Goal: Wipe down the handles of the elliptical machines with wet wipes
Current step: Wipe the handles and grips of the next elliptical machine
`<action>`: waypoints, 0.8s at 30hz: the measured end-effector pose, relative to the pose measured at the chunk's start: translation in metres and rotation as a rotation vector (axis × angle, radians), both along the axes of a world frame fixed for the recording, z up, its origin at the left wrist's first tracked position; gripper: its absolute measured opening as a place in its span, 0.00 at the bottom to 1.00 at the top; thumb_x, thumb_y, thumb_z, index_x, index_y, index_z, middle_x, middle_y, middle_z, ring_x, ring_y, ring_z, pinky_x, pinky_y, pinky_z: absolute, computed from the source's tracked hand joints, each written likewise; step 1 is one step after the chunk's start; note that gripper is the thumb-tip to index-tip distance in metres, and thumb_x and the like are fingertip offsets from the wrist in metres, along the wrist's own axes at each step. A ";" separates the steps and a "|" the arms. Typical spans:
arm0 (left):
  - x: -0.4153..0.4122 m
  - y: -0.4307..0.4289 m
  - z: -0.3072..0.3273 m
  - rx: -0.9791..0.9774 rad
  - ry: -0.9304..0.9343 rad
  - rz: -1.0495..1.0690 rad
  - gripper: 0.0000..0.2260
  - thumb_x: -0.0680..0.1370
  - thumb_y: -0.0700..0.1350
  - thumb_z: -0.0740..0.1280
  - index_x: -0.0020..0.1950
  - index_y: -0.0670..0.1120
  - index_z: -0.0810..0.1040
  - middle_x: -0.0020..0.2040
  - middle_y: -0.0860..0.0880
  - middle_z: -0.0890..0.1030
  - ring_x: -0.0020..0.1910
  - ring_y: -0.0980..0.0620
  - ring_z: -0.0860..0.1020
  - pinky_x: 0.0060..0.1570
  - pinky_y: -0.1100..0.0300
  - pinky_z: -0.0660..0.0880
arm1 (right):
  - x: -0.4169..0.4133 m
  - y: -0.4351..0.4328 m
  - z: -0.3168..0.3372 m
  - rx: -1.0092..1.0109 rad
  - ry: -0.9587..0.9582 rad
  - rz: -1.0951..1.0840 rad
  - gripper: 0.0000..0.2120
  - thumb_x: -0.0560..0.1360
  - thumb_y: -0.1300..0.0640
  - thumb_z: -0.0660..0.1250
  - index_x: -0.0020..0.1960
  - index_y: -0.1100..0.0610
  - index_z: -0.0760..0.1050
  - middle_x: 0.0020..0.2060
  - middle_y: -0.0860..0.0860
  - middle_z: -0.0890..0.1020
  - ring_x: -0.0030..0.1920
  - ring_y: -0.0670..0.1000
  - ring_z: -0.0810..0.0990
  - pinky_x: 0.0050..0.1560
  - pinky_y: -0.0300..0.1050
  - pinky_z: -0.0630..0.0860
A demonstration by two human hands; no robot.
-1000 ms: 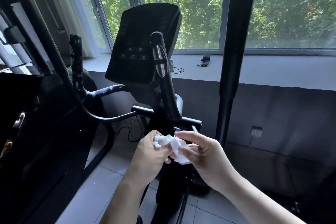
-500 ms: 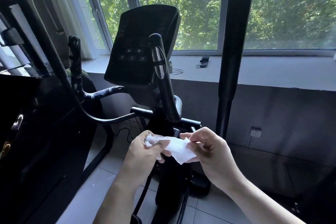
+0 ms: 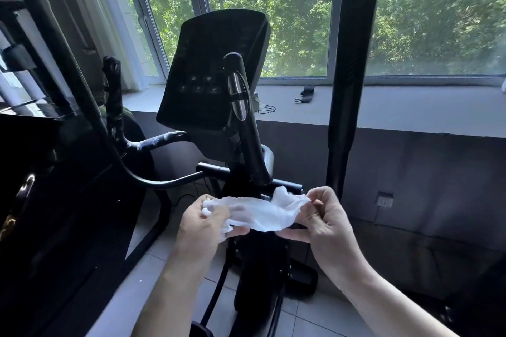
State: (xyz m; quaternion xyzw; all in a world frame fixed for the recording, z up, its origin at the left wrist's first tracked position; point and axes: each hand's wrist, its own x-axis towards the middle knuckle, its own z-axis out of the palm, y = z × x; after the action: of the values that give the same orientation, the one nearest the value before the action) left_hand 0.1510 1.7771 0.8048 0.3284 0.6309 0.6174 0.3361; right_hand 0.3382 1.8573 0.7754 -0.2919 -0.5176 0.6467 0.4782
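A white wet wipe (image 3: 260, 212) is stretched out between my two hands, low in the middle of the view. My left hand (image 3: 204, 227) pinches its left end and my right hand (image 3: 321, 223) pinches its right end. Just behind the wipe rises the elliptical's black fixed handle (image 3: 250, 142) with a shiny metal sensor plate (image 3: 238, 96). The machine's dark console (image 3: 210, 74) stands behind that handle. A second fixed handle (image 3: 113, 96), worn and taped, stands upright at the left. A long black moving handle bar (image 3: 347, 76) runs up at the right.
A grey windowsill (image 3: 410, 107) holds a small black device (image 3: 308, 91) with a cord. Another black machine (image 3: 41, 172) fills the left side. A wall socket (image 3: 384, 198) sits low at the right. Light tiles (image 3: 153, 276) cover the floor.
The wipe was bunched between my hands; they have moved apart and pulled it out flat and wide.
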 end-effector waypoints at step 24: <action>-0.013 -0.005 0.011 -0.157 0.402 -0.441 0.09 0.81 0.48 0.70 0.56 0.63 0.85 0.36 0.49 0.77 0.36 0.56 0.72 0.39 0.61 0.72 | -0.026 0.004 0.015 -0.004 0.192 -0.286 0.04 0.85 0.61 0.61 0.52 0.59 0.71 0.38 0.50 0.84 0.42 0.51 0.85 0.45 0.45 0.84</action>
State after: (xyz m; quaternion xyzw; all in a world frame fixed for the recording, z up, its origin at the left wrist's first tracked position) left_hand 0.1378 1.7723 0.8161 0.5460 0.6439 0.4017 0.3548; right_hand 0.3121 1.8610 0.7901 -0.3004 -0.4213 0.5980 0.6121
